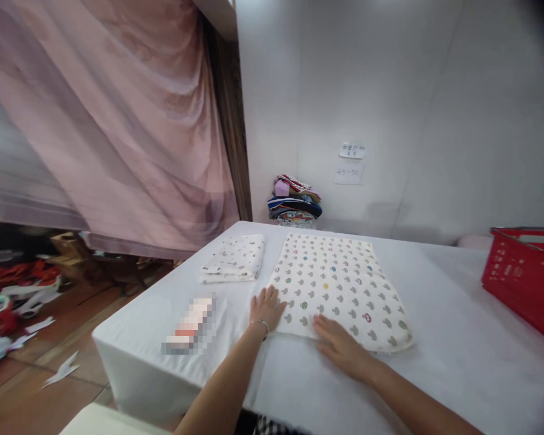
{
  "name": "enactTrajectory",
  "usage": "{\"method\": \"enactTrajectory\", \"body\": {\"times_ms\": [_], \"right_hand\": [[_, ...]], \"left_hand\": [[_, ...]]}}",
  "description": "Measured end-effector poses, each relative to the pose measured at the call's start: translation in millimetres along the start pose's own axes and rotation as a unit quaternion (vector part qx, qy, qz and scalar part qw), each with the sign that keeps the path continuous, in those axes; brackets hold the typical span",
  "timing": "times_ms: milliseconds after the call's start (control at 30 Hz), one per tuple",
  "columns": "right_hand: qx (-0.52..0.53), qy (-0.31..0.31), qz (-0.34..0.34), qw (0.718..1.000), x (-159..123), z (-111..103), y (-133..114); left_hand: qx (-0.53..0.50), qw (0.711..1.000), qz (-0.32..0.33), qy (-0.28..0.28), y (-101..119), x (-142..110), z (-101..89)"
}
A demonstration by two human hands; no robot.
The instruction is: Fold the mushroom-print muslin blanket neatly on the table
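A white cloth printed with grey mushrooms and a few coloured ones lies spread flat on the white-covered table. My left hand, with a bracelet at the wrist, rests at the cloth's near left corner, fingers spread. Along the near edge, my right hand lies with its fingers stretched over the cloth, and nothing shows in its grasp. To the left sits a folded white cloth with small dark prints. Nearer to me on that side is a blurred-out oblong object whose kind I cannot make out.
A red plastic basket stands at the right edge. Behind the table is a stack of folded fabrics by the wall, below paper notes. A pink curtain hangs at left, above a cluttered tiled floor.
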State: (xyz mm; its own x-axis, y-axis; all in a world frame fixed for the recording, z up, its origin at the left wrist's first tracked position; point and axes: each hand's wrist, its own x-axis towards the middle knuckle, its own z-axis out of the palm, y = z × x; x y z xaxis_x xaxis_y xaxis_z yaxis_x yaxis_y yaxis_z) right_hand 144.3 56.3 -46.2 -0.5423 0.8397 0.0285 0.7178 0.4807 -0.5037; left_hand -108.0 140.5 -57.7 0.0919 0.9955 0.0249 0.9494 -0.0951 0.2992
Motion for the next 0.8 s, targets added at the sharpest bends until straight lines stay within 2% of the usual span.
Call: {"method": "enactTrajectory", "body": {"times_ms": [67, 133, 200, 267, 400, 600, 800], "right_hand": [[-0.023, 0.048, 0.072, 0.996, -3, -23, 24], [-0.071, 0.087, 0.169, 0.979, -10, -45, 57], [-0.122, 0.089, 0.261, 0.954, -20, -56, 89], [-0.154, 0.075, 0.308, 0.936, -28, -58, 111], [-0.156, 0.070, 0.306, 0.937, -31, -52, 124], [-0.132, 0.080, 0.326, 0.933, -37, -67, 134], [-0.129, 0.103, 0.316, 0.934, -51, -64, 155]], "left_hand": [[0.010, 1.000, -0.007, -0.005, 1, 0, -2.1], [0.023, 1.000, -0.010, -0.005, 3, 2, -3.3], [0.036, 0.999, -0.013, -0.009, 4, 5, -3.3], [0.049, 0.999, -0.016, -0.012, 3, 7, -2.5], [0.063, 0.998, -0.019, -0.017, 1, 10, -1.2], [0.077, 0.997, -0.017, -0.019, 0, 11, -2.8], [0.079, 0.997, -0.015, -0.010, 2, 10, -3.8]]}}
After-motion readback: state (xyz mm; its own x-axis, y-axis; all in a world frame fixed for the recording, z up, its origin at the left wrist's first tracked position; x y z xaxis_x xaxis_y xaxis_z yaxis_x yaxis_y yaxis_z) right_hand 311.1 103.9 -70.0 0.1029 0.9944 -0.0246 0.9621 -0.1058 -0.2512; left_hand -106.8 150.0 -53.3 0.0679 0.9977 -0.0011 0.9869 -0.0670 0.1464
